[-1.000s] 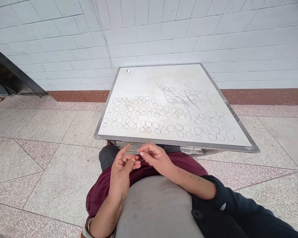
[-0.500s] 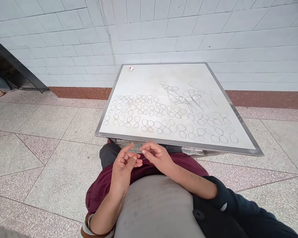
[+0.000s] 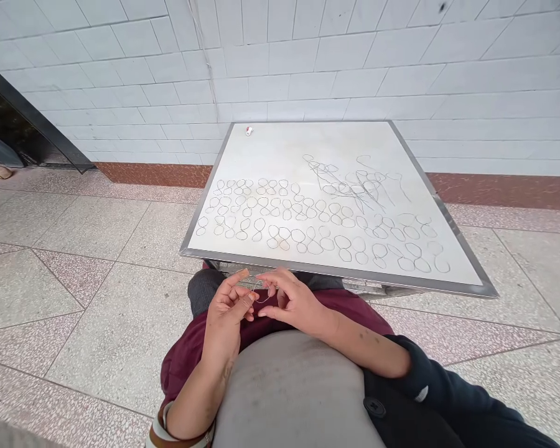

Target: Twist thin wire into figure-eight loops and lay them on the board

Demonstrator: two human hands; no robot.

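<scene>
Between thumb and fingers, my left hand (image 3: 228,311) pinches a thin wire loop (image 3: 262,301) over my lap, just below the table's near edge. My right hand (image 3: 292,302) is beside the loop, its thumb and fingers spread apart around the loop's right side. On the white table (image 3: 280,146) lie rows of figure-eight wire pieces (image 3: 345,249). Behind those rows, right of the middle, is a loose tangle of thin wires (image 3: 354,186).
A small red and white object (image 3: 249,131) sits at the table's far left corner. The table has a grey metal rim and stands against a white tiled wall (image 3: 308,56). A dark doorway (image 3: 23,124) is at the left, with a sandal-like item (image 3: 0,172) near it.
My right hand's thumb and fingers have parted from their pinch. A rounded loop of the wire now shows between my hands. My left hand has shifted slightly left, still pinching.
</scene>
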